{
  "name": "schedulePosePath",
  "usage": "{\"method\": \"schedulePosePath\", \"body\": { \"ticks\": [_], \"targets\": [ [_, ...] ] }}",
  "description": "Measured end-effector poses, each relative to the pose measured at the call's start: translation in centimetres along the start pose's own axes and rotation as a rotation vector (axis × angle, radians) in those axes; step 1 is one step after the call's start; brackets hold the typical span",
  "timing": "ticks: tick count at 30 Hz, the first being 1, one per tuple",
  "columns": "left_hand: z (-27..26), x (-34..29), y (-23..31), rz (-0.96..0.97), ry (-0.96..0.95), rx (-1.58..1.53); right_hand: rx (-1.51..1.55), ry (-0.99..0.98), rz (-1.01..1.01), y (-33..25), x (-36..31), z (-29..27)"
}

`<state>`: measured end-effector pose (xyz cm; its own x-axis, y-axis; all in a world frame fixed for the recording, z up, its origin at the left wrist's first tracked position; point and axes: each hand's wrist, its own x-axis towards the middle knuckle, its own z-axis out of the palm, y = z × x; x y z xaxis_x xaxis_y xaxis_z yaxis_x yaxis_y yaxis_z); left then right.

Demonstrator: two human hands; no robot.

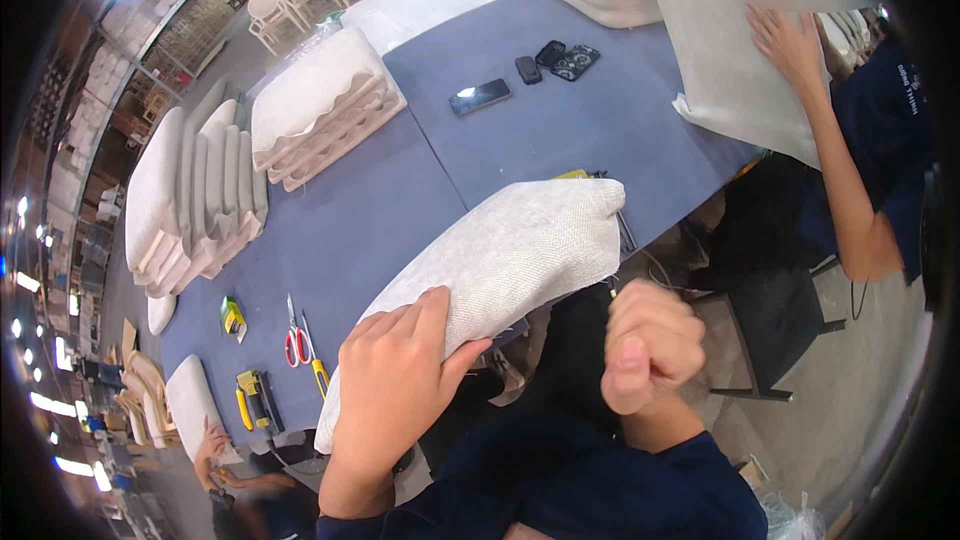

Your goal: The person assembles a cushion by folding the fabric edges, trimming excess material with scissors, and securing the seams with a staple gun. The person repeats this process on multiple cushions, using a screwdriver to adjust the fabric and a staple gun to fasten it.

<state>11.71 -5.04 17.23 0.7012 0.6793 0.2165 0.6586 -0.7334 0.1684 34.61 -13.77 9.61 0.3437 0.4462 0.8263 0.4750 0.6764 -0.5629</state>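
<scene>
A curved, pale grey fabric-covered panel (510, 250) like a chair back leans over the table's near edge. My left hand (400, 365) grips its near side, fingers laid over the fabric and the thumb at the lower edge. Loose fabric ends show along the panel's right and lower edges. My right hand (650, 345) is closed in a fist just off the panel's right end. Something thin and small shows at the top of the fist, too little to name.
On the blue-grey table (360, 210) lie red-handled scissors (298, 342), a yellow-black stapler-like tool (260, 402), a yellow tape measure (232, 318) and a phone (480, 97). Panel stacks (325, 110) stand behind. Co-workers handle panels at right (735, 50) and lower left (195, 400).
</scene>
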Motion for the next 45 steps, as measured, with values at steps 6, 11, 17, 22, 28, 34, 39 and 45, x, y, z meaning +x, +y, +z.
{"method": "schedulePosePath", "body": {
  "ticks": [6,11,17,22,28,34,39,45],
  "targets": [
    [0.8,-0.3,1.7,0.006,-0.069,0.030,0.268,-0.093,0.843,1.1,-7.8,1.5],
    [2.3,-1.2,2.2,0.015,-0.085,0.036,0.506,0.205,0.866,0.7,-5.6,1.4],
    [2.2,-0.8,1.7,0.002,-0.099,0.043,0.510,0.137,0.940,1.0,-4.6,1.4],
    [1.5,0.6,0.8,-0.019,-0.107,0.017,0.561,0.148,0.923,1.9,-3.7,2.3],
    [0.1,2.0,-0.7,-0.008,-0.161,0.020,0.721,0.226,0.772,4.6,-4.7,4.4],
    [-1.8,4.2,-2.5,-0.163,-0.204,0.069,0.657,0.153,0.711,8.1,-2.3,7.7],
    [-4.2,11.2,-7.0,-0.134,-0.026,-0.235,0.478,0.170,0.718,11.0,4.3,12.9],
    [-5.9,20.5,-8.8,-0.071,-0.176,-0.147,0.587,0.331,0.683,13.5,7.6,17.1]
  ]
}}
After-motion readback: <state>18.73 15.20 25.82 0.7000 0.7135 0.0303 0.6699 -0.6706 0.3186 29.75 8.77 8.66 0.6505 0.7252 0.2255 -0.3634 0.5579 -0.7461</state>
